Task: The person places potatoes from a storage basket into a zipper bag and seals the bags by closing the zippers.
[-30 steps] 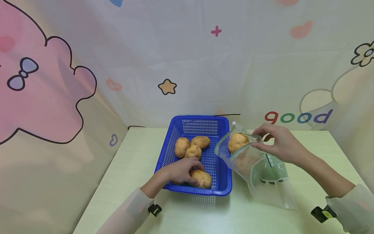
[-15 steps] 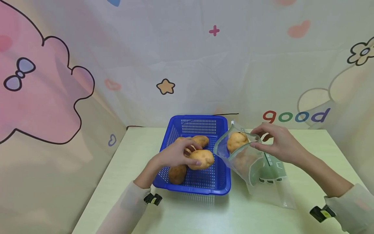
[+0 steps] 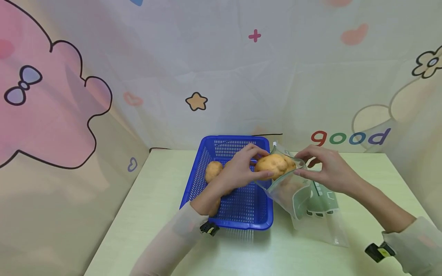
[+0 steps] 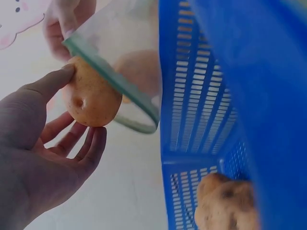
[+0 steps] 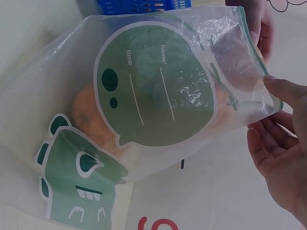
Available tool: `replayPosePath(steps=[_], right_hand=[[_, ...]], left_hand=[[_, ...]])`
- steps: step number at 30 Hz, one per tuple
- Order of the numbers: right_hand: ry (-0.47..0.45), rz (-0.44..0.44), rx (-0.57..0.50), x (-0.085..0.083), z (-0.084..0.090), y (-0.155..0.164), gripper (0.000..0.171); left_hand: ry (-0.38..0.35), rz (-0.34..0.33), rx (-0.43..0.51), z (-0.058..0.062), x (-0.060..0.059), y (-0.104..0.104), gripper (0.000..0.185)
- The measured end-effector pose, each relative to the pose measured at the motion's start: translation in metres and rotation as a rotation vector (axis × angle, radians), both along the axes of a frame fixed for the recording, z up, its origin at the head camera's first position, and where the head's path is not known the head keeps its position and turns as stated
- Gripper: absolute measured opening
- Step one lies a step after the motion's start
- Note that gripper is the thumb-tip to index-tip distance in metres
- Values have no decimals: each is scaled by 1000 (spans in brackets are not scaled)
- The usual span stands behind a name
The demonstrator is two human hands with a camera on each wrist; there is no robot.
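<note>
Left hand [image 3: 241,168]: partly closed, gap set by the potato [image 3: 270,167] it grips. Thumb on one side, fingers curved around the other, clear in the left wrist view. That potato sits between the two hands, at the mouth of the clear zip bag [image 3: 301,203], partly overlapped by the green seal strip [image 4: 110,76] in the left wrist view. Can't tell whether it touches the plastic.

Right hand [image 3: 326,168]: thumb and fingertips nearly together, pinching the bag's rim at the side away from the left hand. Mouth is spread open between the hands; bag body runs from there to below the right hand, green print on it. More potato shapes show through the plastic, e.g. the orange one [image 5: 88,115] in the right wrist view.

Blue basket [image 3: 241,224]: under the left hand and forearm, beside the bag. Loose potatoes [image 3: 213,171] in it, beyond and beneath that forearm, some partly hidden by it. Basket stands on the pale table [image 3: 155,184].
</note>
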State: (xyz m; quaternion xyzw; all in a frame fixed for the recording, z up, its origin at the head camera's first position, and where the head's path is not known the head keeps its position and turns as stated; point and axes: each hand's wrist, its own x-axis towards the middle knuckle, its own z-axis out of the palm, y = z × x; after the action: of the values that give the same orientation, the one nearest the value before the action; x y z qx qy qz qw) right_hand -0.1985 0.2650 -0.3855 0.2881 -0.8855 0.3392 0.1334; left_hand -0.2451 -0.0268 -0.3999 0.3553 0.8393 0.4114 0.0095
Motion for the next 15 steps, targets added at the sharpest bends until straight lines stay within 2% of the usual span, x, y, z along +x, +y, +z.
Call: replayPosePath(steps=[6,11,15], right_hand=[[21,-5,2,0,-1,-1,34],[19,-21,18,1,-1,-3,32],[13,-26,22,2,0,-4,32]], left_hand=[[18,-31,-34,-10,3,11,50],[-56,-98,-6,-18,3,7,46],[-41,-59,-25,-15,0,-6,44]])
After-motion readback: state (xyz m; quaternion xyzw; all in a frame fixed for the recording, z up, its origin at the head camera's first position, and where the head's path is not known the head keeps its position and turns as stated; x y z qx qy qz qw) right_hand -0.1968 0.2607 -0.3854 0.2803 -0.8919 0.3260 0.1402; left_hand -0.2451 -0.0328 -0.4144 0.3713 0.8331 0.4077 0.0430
